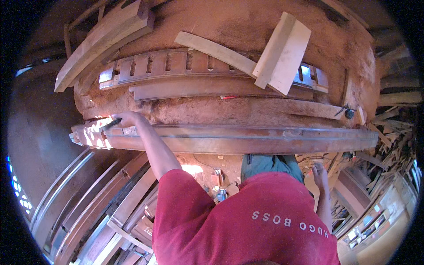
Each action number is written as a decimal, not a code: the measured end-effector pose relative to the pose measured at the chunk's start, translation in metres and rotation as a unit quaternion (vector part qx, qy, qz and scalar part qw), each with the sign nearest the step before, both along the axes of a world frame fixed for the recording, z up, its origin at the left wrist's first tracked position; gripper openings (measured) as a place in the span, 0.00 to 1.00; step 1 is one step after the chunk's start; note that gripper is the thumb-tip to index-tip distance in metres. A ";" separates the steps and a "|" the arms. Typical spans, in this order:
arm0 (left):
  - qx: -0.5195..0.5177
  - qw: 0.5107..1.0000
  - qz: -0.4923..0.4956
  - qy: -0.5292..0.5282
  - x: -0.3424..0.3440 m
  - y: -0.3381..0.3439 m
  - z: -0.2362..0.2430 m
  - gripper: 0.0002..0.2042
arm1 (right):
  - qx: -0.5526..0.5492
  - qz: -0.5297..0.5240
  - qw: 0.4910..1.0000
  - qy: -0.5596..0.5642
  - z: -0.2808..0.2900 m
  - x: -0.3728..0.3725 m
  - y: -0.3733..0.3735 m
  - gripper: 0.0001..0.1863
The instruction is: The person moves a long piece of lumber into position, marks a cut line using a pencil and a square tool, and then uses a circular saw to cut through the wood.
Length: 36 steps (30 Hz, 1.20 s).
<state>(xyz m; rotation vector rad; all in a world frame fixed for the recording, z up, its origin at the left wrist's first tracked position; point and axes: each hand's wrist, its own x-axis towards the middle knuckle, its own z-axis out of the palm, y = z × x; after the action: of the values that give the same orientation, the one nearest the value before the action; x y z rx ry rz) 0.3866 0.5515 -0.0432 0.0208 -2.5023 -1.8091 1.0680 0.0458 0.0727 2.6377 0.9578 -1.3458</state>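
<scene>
My left arm reaches out to the far left, over the end of a long brown wooden beam (247, 143). My left hand (129, 118) is closed around a slim black tool (111, 124), whose kind I cannot make out. The tool slants down towards the beam's sunlit end; whether it touches the wood is unclear. At my right side, beyond the beam's near edge, my right hand (319, 171) hangs low with its fingers curled. Something greyish shows at its fingertips, too small to name.
Behind the beam, a dusty bench (212, 108) bears a slotted wooden frame (163, 66), a pale angled board (285, 53) and a thin curved strip (216, 51). A thick curved timber (106, 42) lies far left. Long planks (97, 198) lean at lower left; scrap wood (397, 128) is heaped right.
</scene>
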 end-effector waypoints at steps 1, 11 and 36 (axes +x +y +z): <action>0.013 0.997 -0.049 0.057 0.012 0.002 0.018 0.22 | -0.001 -0.003 1.000 -0.001 0.001 -0.004 0.003 0.20; -0.126 0.543 -0.676 0.481 0.132 0.015 0.090 0.15 | 0.090 -0.018 0.996 -0.012 -0.021 -0.023 -0.022 0.19; 0.033 -0.008 -0.939 0.342 0.513 -0.353 0.104 0.23 | -0.010 -0.345 0.905 0.250 -0.006 -0.094 -0.228 0.27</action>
<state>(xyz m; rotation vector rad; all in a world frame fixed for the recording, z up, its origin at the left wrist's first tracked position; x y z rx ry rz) 0.8996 0.1989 0.0612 2.5834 -0.0772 0.1323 0.9737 -0.1823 0.0670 2.7751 -0.0528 -2.2195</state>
